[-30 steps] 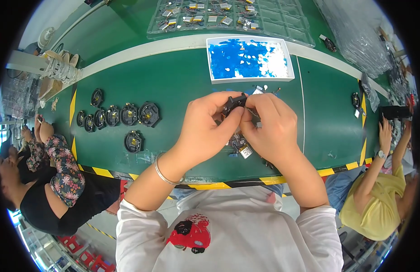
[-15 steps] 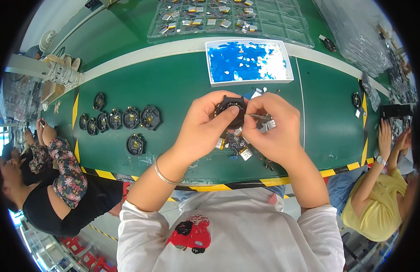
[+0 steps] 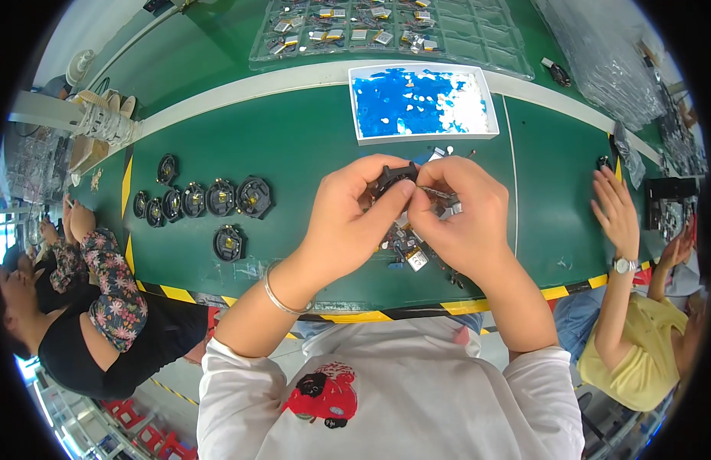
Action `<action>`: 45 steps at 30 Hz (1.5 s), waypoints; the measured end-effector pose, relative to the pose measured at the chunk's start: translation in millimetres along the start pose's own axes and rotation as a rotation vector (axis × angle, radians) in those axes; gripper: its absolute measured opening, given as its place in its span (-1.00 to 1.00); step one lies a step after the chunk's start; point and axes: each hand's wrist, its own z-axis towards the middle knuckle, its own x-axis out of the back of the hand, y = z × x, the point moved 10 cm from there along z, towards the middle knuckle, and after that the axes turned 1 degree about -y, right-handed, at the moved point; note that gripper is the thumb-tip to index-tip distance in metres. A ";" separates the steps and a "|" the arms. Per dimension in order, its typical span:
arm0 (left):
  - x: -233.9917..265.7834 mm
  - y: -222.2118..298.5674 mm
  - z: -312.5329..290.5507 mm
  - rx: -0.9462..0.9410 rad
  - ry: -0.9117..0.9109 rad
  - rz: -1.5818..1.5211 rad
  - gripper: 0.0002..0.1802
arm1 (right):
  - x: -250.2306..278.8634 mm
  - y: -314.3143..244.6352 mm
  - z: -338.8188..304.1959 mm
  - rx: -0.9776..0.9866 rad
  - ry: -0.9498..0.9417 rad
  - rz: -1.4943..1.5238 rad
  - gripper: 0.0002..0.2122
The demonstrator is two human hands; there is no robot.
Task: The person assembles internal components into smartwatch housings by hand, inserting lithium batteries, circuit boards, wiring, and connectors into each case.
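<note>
My left hand [image 3: 346, 218] grips a black round watch case [image 3: 394, 178] above the middle of the green table, its thumb pressed on the near side. Close against the case's right side, my right hand [image 3: 466, 215] has thumb and forefinger pinched together. Whatever lies between those fingertips is too small and hidden to name. Under both hands spreads a loose pile of small battery packs [image 3: 415, 261] with dark wired parts, partly covered by my fingers. To the left, several similar black watch cases [image 3: 221, 198] lie open side up, with one case [image 3: 229, 243] nearer me.
Beyond my hands stands a white box [image 3: 424, 139] holding blue sheet and white bits. A clear compartment tray [image 3: 478, 46] with battery parts lies behind it. At right, a co-worker's hand [image 3: 617, 215] reaches over the table; another person sits left. Striped tape [image 3: 355, 316] marks the near edge.
The watch case has tilted, showing its edge more than its face. My right fingers have drawn closer to it. The co-worker's hand at right has reached forward onto the table.
</note>
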 end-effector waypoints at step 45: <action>5.8 -38.4 3.3 0.362 0.038 -0.584 -0.89 | 2.3 -4.7 0.4 0.088 0.006 0.146 -0.87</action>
